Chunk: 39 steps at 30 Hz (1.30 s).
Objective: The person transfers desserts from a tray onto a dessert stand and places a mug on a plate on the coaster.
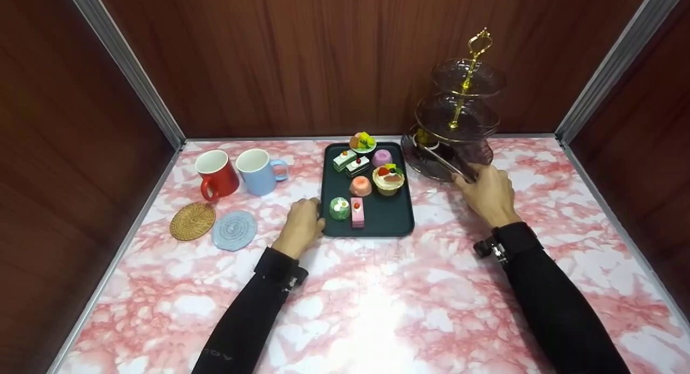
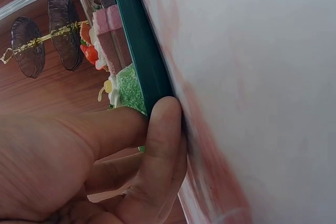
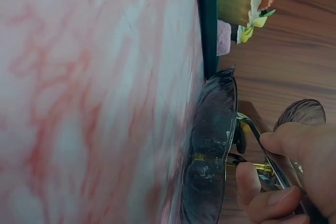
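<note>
The left hand (image 1: 298, 228) pinched the near part of the left edge of the dark tray (image 1: 391, 217), thumb and fingers on either side of its rim. The tray looked stiff and light, probably quick to slide if nudged, so the raised rim seemed the right place to steady it. At its near end sat a pink cake slice (image 1: 357, 215) and a green dome cake (image 1: 339, 208); both seemed light, and low on their sides looked a safer hold than the toppings.

Farther off and to the right, the right hand (image 1: 489, 193) gripped the metal tongs (image 1: 444, 163), its fingers curled about the arms. These looked slim and smooth, apt to slip on a rounded piece. Their tips reached a dark cake with a yellow top (image 1: 426, 139) on the lowest plate of the tiered stand (image 1: 485, 153); whether they squeezed it could not be told. The ruffled, see-through plates looked brittle, and the tier above left little headroom.
</note>
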Motion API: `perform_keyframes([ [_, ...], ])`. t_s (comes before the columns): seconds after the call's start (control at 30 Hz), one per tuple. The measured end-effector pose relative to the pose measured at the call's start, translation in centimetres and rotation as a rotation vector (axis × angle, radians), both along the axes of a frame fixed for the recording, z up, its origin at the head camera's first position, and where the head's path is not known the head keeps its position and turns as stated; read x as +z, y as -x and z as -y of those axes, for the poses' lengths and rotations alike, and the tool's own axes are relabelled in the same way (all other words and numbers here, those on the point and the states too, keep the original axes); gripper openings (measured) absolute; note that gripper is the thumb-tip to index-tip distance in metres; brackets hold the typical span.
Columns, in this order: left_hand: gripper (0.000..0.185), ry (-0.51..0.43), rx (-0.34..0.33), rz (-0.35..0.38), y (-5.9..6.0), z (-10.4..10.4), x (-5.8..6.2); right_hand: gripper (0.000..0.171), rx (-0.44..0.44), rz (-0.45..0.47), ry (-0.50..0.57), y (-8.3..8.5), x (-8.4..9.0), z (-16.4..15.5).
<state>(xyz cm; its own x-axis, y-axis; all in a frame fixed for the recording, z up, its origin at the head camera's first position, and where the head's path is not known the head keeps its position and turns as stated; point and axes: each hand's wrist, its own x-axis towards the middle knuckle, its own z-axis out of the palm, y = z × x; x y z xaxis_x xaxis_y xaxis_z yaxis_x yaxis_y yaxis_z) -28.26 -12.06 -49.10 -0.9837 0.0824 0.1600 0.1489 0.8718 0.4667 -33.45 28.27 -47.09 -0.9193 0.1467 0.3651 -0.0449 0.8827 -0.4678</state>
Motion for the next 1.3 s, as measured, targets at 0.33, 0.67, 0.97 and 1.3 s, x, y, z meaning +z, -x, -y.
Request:
perform_keyframes([
  [0.33, 0.035, -0.013, -0.001, 0.014, 0.1, -0.2, 0.1, 0.051, -0.011, -0.058, -0.004, -1.7, -0.2, -0.4],
  [0.67, 0.031, -0.011, -0.007, 0.0, 0.2, 0.0, 0.1, 0.051, -0.017, -0.076, -0.004, -3.1, -0.1, -0.2],
  [0.97, 0.03, -0.019, 0.003, 0.009, 0.3, 0.1, 0.0, 0.047, 0.028, -0.11, -0.005, -4.2, 0.1, -0.1],
  [1.3, 0.03, -0.03, -0.003, 0.016, 0.3, 0.0, 0.0, 0.044, 0.072, -0.16, -0.015, -5.1, 0.2, 0.1],
])
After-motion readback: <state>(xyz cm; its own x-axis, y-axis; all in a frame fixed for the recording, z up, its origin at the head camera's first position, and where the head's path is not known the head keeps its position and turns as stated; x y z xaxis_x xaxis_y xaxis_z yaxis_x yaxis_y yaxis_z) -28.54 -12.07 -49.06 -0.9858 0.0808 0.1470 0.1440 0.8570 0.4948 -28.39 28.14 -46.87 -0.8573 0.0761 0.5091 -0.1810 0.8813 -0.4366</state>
